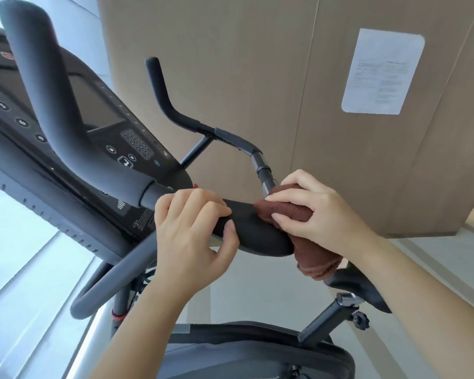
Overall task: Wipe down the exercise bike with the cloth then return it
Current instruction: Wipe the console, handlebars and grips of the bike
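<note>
Behind everything rose a broad cardboard-brown panel (244, 77), filling the upper right of the head view. Before it stood the exercise bike (66, 203), seen from close above and at a tilt, its dark console (99, 110) at the left with a blank screen and rows of buttons. One thick handlebar horn (52, 86) swept up close to the camera, and a thinner horn (164, 97) rose farther off. Low down sat the bike's grey housing (257, 354), with a pale floor (257, 285) beyond it.

Across the middle ran a black pad (257, 231), the part being wiped. The left hand (192, 231) gripped the pad's near end, fingers curled over the top and thumb tucked beneath, most likely to steady the bar against the rubbing. The right hand (320, 214) held the brown cloth (288, 209), which was bunched and wrapped round the pad's far end. Its fingers bent over the cloth and clamped it onto the padding, while a fold hung loose below. Wrapped that way, one pass would probably clean the top and underside together.

By the look of it, the wiping was under way and the return was not yet begun. No bin, hook or holder for the cloth showed, so where it belonged could not be told. Smallest, a white printed sheet (382, 72) was stuck on the panel, its text too blurred to read.
</note>
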